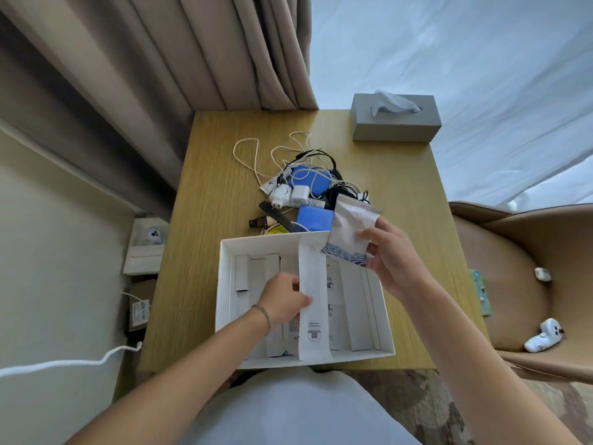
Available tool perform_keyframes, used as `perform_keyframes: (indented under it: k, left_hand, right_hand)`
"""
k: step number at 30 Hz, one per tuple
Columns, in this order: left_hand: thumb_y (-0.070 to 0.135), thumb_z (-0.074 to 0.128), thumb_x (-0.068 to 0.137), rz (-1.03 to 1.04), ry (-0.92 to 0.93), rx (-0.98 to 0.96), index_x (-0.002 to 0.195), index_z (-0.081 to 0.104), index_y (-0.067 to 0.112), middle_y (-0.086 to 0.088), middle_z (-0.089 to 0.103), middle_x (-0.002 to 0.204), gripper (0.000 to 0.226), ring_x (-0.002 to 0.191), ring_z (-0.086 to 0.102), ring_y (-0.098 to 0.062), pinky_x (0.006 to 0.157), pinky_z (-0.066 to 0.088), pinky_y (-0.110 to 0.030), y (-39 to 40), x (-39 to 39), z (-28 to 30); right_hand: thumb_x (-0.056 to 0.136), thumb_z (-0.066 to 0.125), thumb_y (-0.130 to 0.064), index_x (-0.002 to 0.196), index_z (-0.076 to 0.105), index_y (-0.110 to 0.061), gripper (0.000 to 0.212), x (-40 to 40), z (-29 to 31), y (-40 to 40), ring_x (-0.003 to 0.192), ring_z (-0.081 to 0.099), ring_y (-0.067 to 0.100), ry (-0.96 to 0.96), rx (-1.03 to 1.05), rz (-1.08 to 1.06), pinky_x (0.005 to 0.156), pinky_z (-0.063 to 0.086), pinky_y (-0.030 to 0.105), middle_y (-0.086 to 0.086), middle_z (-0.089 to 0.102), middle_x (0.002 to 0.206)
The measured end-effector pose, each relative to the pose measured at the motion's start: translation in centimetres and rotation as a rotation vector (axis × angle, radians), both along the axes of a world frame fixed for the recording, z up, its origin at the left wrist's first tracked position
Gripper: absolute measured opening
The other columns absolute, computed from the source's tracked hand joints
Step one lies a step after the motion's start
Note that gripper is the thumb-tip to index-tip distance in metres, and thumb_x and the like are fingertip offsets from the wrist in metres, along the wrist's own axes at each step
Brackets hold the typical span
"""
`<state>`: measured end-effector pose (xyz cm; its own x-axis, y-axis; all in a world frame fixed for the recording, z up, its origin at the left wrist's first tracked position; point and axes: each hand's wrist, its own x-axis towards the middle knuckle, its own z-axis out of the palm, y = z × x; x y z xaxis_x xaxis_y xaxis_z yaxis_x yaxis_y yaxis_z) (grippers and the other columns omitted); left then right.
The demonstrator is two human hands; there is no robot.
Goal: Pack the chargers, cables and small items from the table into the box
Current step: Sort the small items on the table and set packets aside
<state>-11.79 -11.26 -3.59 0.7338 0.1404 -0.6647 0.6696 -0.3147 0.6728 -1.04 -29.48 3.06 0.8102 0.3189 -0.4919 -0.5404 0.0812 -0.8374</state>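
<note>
While fingers pinch crinkled pouch point(351, 231)

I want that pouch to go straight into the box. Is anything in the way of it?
Partly. The right hand holds the pouch over the box's far right corner. Just left of it, the left hand holds a long white cardboard strip lying across the box. The compartments right of the strip look open.

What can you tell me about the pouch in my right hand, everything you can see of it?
The pouch is a flat, soft packet, pale pinkish white with a dark blue wavy pattern along its lower edge and a sealed strip at its top. It looks like plastic or foil, slightly crumpled. The right hand pinches its right side and holds it tilted in the air over the far right corner of the white box, in front of the pile of chargers.
</note>
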Motion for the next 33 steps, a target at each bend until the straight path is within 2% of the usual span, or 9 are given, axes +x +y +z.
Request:
perform_keyframes:
  k: [4,8,12,14,17,21,25,29,33]
  left_hand:
    - [0.013,0.073,0.084,-0.051,0.048,0.098,0.101,0.074,0.014,-0.004,0.075,0.103,0.017,0.091,0.072,-0.020,0.083,0.061,-0.036,-1.4,0.7,-2.5]
    - [0.021,0.076,0.082,-0.112,0.059,0.231,0.084,0.075,0.013,-0.003,0.075,0.090,0.008,0.082,0.071,-0.019,0.077,0.061,-0.033,-2.2,1.3,-4.0]
    - [0.037,0.076,0.082,-0.231,0.075,0.395,0.080,0.071,0.009,-0.004,0.072,0.081,0.029,0.075,0.066,-0.019,0.067,0.054,-0.028,-2.8,1.8,-4.4]
    - [0.044,0.073,0.084,-0.291,0.071,0.458,0.080,0.070,0.010,-0.004,0.070,0.078,0.035,0.073,0.065,-0.020,0.066,0.054,-0.029,-2.9,1.9,-4.2]
    - [0.050,0.059,0.091,-0.388,0.037,0.494,0.073,0.065,0.013,-0.001,0.064,0.071,0.041,0.067,0.061,-0.018,0.064,0.052,-0.030,-2.7,1.5,-3.1]
    - [0.033,0.045,0.096,-0.350,-0.057,0.486,0.076,0.065,0.017,0.000,0.062,0.070,0.032,0.071,0.062,-0.022,0.056,0.043,-0.027,-0.2,-0.2,-0.6]
    - [0.021,0.046,0.093,-0.200,-0.144,0.531,0.089,0.071,0.020,0.002,0.069,0.080,0.025,0.075,0.064,-0.017,0.064,0.052,-0.028,3.6,-1.8,1.9]
    - [0.017,0.051,0.092,-0.069,-0.195,0.501,0.086,0.071,0.021,0.008,0.065,0.072,0.021,0.067,0.061,-0.010,0.056,0.047,-0.024,5.8,-2.5,3.6]
    - [0.016,0.054,0.092,-0.047,-0.289,0.506,0.089,0.070,0.020,0.006,0.064,0.087,0.017,0.077,0.059,-0.010,0.063,0.048,-0.026,6.0,-3.0,4.7]
  right_hand:
    - [0.088,0.058,-0.001,0.108,0.072,-0.018,0.029,-0.5,0.0,-0.8,0.082,0.073,0.019,-0.014,-0.039,0.017,0.066,0.059,0.037,0.005,0.077,0.096]
    - [0.090,0.059,0.003,0.105,0.074,-0.018,0.030,-1.1,0.2,-1.0,0.085,0.073,0.021,-0.058,-0.117,0.036,0.079,0.054,0.047,0.010,0.078,0.100]
    - [0.091,0.064,0.002,0.107,0.076,-0.009,0.022,-1.7,0.3,-0.4,0.095,0.075,0.032,-0.091,-0.184,0.085,0.087,0.058,0.046,0.015,0.078,0.102]
    - [0.092,0.066,0.000,0.109,0.076,-0.007,0.021,-2.1,0.2,0.2,0.096,0.075,0.030,-0.091,-0.212,0.100,0.082,0.060,0.039,0.013,0.079,0.101]
    - [0.088,0.069,0.001,0.109,0.076,-0.007,0.024,-2.6,-0.2,1.4,0.096,0.075,0.026,-0.058,-0.231,0.128,0.086,0.058,0.036,0.009,0.080,0.099]
    - [0.086,0.073,-0.003,0.103,0.079,-0.010,0.019,-3.6,-1.4,3.2,0.092,0.076,0.019,0.012,-0.225,0.154,0.087,0.056,0.034,0.005,0.080,0.097]
    - [0.084,0.078,-0.014,0.094,0.079,-0.009,0.011,-4.5,-3.5,4.7,0.072,0.071,0.009,0.031,-0.333,0.100,0.070,0.048,0.026,0.004,0.080,0.086]
    - [0.083,0.080,-0.016,0.096,0.078,-0.010,0.015,-4.7,-5.8,6.0,0.084,0.072,0.019,0.077,-0.433,0.073,0.068,0.049,0.027,0.002,0.079,0.087]
    - [0.081,0.081,-0.019,0.090,0.078,-0.014,0.011,-4.6,-8.0,7.0,0.081,0.071,0.020,0.057,-0.586,0.166,0.063,0.052,0.027,0.002,0.078,0.085]
